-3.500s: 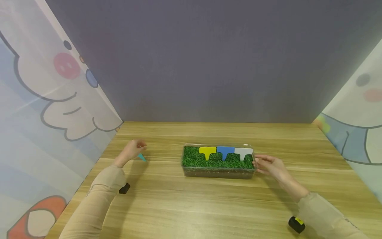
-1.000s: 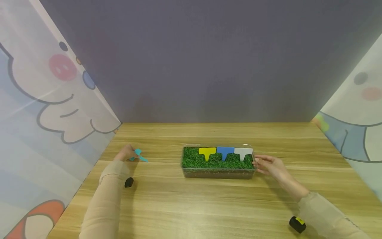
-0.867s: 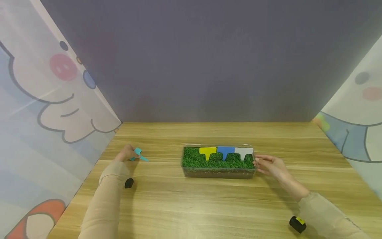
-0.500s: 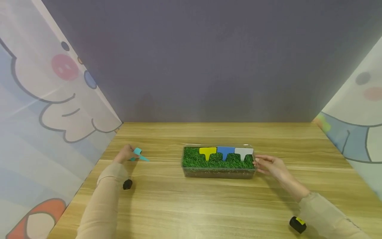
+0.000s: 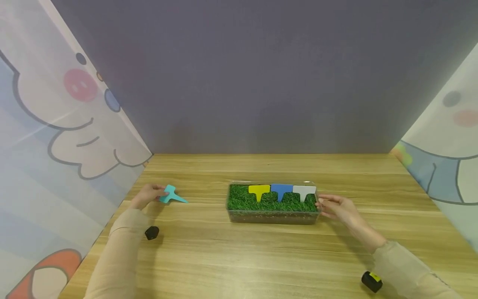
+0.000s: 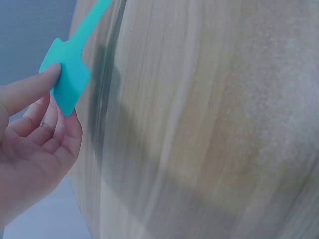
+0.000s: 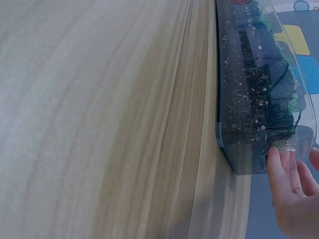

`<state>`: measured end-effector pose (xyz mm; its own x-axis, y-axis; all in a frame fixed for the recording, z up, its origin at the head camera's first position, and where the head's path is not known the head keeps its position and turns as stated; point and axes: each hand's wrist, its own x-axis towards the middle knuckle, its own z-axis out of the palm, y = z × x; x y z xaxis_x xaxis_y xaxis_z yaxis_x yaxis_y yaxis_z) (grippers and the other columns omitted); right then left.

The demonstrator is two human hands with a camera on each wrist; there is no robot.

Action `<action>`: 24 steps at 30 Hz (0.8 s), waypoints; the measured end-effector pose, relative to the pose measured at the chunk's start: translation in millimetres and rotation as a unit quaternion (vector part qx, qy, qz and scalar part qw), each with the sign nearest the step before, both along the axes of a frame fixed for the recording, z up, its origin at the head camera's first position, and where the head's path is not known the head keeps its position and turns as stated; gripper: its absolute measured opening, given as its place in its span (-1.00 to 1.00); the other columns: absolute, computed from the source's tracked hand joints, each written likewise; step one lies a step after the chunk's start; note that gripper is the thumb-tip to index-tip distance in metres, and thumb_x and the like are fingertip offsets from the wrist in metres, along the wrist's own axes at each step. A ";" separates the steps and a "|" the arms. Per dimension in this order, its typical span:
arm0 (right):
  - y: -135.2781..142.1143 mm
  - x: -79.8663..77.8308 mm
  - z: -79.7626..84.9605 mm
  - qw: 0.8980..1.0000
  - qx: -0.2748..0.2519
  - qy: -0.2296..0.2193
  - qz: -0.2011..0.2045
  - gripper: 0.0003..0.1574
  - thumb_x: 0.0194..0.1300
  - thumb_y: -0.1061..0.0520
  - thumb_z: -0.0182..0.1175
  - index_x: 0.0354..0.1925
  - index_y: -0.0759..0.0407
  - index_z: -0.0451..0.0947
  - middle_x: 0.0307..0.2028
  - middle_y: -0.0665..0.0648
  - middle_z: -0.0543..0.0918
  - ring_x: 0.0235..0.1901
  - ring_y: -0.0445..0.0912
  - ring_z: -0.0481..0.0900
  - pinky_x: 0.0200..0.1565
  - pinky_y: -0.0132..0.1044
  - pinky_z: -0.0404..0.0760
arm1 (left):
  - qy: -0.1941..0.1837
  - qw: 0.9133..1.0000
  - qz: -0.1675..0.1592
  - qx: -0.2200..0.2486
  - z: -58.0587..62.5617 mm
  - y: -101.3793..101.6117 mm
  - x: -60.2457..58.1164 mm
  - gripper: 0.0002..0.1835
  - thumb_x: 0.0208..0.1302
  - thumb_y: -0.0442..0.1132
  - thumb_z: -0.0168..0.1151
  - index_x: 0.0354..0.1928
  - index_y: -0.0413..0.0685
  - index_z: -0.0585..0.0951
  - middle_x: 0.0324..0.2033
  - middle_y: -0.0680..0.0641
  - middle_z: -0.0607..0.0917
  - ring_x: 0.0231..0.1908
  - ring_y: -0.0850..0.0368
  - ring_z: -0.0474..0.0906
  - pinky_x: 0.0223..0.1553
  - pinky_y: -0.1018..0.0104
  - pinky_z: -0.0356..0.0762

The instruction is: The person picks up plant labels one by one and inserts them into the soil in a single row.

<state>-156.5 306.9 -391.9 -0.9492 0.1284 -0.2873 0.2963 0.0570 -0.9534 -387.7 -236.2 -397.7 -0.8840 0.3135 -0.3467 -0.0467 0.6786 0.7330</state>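
Observation:
My left hand [image 5: 147, 195] pinches a teal T-shaped plant label [image 5: 170, 194] by its broad head, at the left of the table. In the left wrist view the thumb lies on the label's face, the fingers are behind it, and the narrow stem points away from the hand. A clear planter box [image 5: 272, 216] of soil and green grass stands mid-table. Yellow [image 5: 259, 191], blue [image 5: 281, 190] and white [image 5: 304, 191] labels stand in its grass, side by side toward the right. My right hand [image 5: 341, 207] touches the planter's right end with nearly straight fingers [image 7: 280, 172].
The wooden table [image 5: 239, 257] runs back to a grey panel [image 5: 239, 83]. Walls printed with cartoon figures [image 5: 80, 85] flank it on both sides. Black devices hang under both wrists, the right one [image 5: 371, 281] with a yellow mark.
My left hand has drawn slightly left, and more of the teal label's head shows beyond the fingers. Earlier it was higher, with only the stem showing. The right hand and planter have stayed put.

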 end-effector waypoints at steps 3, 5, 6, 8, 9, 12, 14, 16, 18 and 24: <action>1.3 0.1 -2.4 1.000 -0.006 0.004 -0.003 -0.28 0.24 0.05 0.09 0.18 0.50 0.13 -0.12 0.19 0.57 -0.23 -0.26 0.56 -0.13 -0.34 0.52 | -0.016 1.000 0.005 0.011 3.7 2.3 1.6 -0.48 0.22 -0.17 0.10 0.07 -0.46 0.32 -0.12 -0.19 0.50 -0.21 0.12 0.47 -0.06 0.13 0.43; 2.0 0.0 -3.9 1.000 -0.005 0.005 -0.003 -0.27 0.23 0.05 0.09 0.18 0.50 0.14 -0.14 0.15 0.57 -0.23 -0.26 0.56 -0.13 -0.34 0.52 | -0.021 1.000 0.001 0.015 6.8 3.8 2.8 -0.46 0.23 -0.14 0.09 0.09 -0.45 0.31 -0.13 -0.17 0.50 -0.20 0.10 0.46 -0.04 0.12 0.41; 2.1 -0.1 -4.0 1.000 -0.005 0.005 -0.002 -0.28 0.23 0.05 0.09 0.18 0.49 0.14 -0.14 0.14 0.58 -0.23 -0.26 0.56 -0.13 -0.35 0.52 | -0.024 1.000 0.004 0.019 8.2 4.6 3.2 -0.46 0.23 -0.13 0.09 0.09 -0.43 0.31 -0.13 -0.15 0.50 -0.19 0.10 0.45 -0.03 0.11 0.39; 1.9 -0.1 -3.7 1.000 -0.005 0.003 -0.004 -0.28 0.24 0.05 0.08 0.18 0.49 0.14 -0.14 0.15 0.57 -0.24 -0.27 0.56 -0.13 -0.34 0.52 | -0.027 0.999 0.007 0.020 11.0 6.5 4.3 -0.46 0.22 -0.10 0.09 0.10 -0.39 0.31 -0.11 -0.13 0.48 -0.14 0.07 0.42 0.01 0.09 0.36; 1.8 -0.2 -3.3 1.000 -0.004 0.002 -0.004 -0.29 0.24 0.06 0.08 0.18 0.49 0.14 -0.13 0.17 0.57 -0.24 -0.27 0.56 -0.13 -0.34 0.52 | -0.027 0.999 0.007 0.020 12.6 7.6 5.0 -0.46 0.22 -0.09 0.09 0.10 -0.38 0.31 -0.09 -0.12 0.48 -0.10 0.04 0.40 0.02 0.07 0.34; 0.2 -0.1 -0.5 1.000 0.000 -0.002 -0.003 -0.30 0.27 0.08 0.04 0.19 0.50 0.10 -0.09 0.21 0.55 -0.24 -0.28 0.56 -0.11 -0.33 0.51 | -0.019 1.000 0.007 0.020 17.9 12.0 6.5 -0.47 0.22 -0.07 0.09 0.09 -0.32 0.34 -0.05 -0.14 0.46 -0.02 -0.03 0.33 0.06 0.04 0.29; -0.3 -0.1 0.6 1.000 0.000 -0.002 -0.002 -0.32 0.28 0.10 0.03 0.20 0.50 0.09 -0.06 0.25 0.53 -0.23 -0.28 0.56 -0.10 -0.32 0.51 | -0.008 1.000 0.006 0.020 21.8 15.6 7.9 -0.49 0.21 -0.07 0.09 0.08 -0.30 0.36 -0.04 -0.16 0.45 0.00 -0.07 0.31 0.04 0.03 0.29; -0.6 0.2 1.1 1.000 0.000 -0.002 -0.001 -0.32 0.28 0.10 0.03 0.20 0.49 0.09 -0.05 0.26 0.52 -0.23 -0.28 0.56 -0.10 -0.32 0.50 | 0.005 1.000 0.005 0.020 25.8 19.0 9.1 -0.49 0.21 -0.06 0.10 0.08 -0.29 0.37 -0.02 -0.20 0.45 0.00 -0.09 0.31 0.02 0.04 0.29; -0.4 0.4 0.3 1.000 -0.001 -0.001 -0.001 -0.31 0.27 0.08 0.04 0.20 0.49 0.10 -0.06 0.25 0.52 -0.23 -0.28 0.55 -0.10 -0.32 0.51 | 0.016 1.000 0.005 0.022 30.0 22.5 10.2 -0.49 0.20 -0.06 0.11 0.07 -0.28 0.39 0.00 -0.24 0.44 0.01 -0.11 0.31 0.01 0.03 0.30; 2.6 -0.8 -5.5 1.000 -0.009 0.006 0.000 -0.28 0.21 0.02 0.12 0.17 0.46 0.18 -0.16 0.11 0.58 -0.24 -0.27 0.56 -0.13 -0.35 0.52 | 0.038 0.999 -0.013 0.018 43.0 33.1 15.5 -0.48 0.19 -0.03 0.12 0.07 -0.28 0.40 0.09 -0.33 0.37 0.08 -0.20 0.25 0.05 -0.06 0.25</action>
<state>-157.3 309.5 -397.4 -0.9524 0.1233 -0.2787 0.2853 0.0397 -0.9576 -372.2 -203.1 -354.6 -0.8985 0.3483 -0.2671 0.0273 0.6517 0.7579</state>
